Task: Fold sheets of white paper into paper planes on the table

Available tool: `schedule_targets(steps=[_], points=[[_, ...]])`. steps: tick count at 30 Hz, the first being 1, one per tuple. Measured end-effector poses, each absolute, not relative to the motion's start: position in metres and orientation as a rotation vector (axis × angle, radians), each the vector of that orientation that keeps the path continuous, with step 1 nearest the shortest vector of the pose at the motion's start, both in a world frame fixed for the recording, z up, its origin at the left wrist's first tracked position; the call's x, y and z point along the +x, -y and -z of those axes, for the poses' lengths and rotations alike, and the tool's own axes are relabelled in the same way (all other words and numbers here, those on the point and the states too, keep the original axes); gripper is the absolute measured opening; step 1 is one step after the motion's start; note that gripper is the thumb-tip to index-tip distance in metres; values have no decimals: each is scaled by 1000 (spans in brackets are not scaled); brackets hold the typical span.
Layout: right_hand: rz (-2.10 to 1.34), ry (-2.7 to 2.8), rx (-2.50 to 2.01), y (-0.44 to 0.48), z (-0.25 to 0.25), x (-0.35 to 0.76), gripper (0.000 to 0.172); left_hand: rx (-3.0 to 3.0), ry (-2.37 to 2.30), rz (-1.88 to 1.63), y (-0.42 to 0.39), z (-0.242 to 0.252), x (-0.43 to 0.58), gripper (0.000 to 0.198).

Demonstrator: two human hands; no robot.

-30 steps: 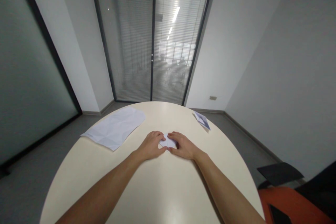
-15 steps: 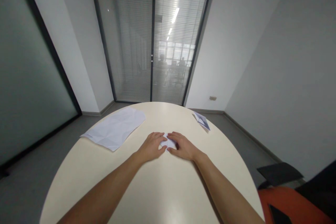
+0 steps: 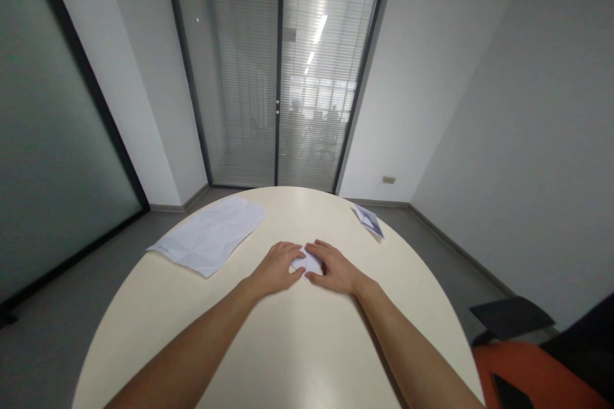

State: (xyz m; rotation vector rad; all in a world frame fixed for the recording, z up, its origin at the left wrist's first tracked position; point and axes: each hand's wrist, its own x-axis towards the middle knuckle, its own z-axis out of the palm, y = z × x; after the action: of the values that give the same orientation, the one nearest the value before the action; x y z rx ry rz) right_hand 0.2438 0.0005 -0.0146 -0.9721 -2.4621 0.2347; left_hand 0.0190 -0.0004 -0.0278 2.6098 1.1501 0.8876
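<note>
A small folded white paper (image 3: 307, 261) lies on the round cream table (image 3: 288, 345), near its middle. My left hand (image 3: 277, 266) covers its left side, fingers curled over the top edge and thumb at the near edge. My right hand (image 3: 333, 266) does the same on the right side. Both hands press and pinch the paper against the tabletop, and most of it is hidden under the fingers.
A large creased white sheet (image 3: 211, 234) lies at the table's far left. A small folded paper piece (image 3: 368, 218) sits at the far right edge. An orange and black chair (image 3: 537, 364) stands at the right. Glass doors with blinds are behind the table.
Both hands stay on the folded paper; the fingers have shifted only slightly.
</note>
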Motion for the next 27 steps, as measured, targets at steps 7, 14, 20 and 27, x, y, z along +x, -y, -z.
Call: schedule_targets(steps=[7, 14, 20, 27], points=[[-256, 2480, -966, 1, 12, 243, 67, 2660, -1128, -827, 2, 24, 18, 34], [-284, 2489, -995, -3, 18, 245, 71, 2659, -1081, -833, -1, 27, 18, 38], [-315, 2483, -1036, -3, 20, 247, 75, 2624, -1003, -930, -2, 28, 17, 34], [-348, 2442, -959, 0, 13, 245, 75, 2553, -991, -995, -3, 32, 16, 32]])
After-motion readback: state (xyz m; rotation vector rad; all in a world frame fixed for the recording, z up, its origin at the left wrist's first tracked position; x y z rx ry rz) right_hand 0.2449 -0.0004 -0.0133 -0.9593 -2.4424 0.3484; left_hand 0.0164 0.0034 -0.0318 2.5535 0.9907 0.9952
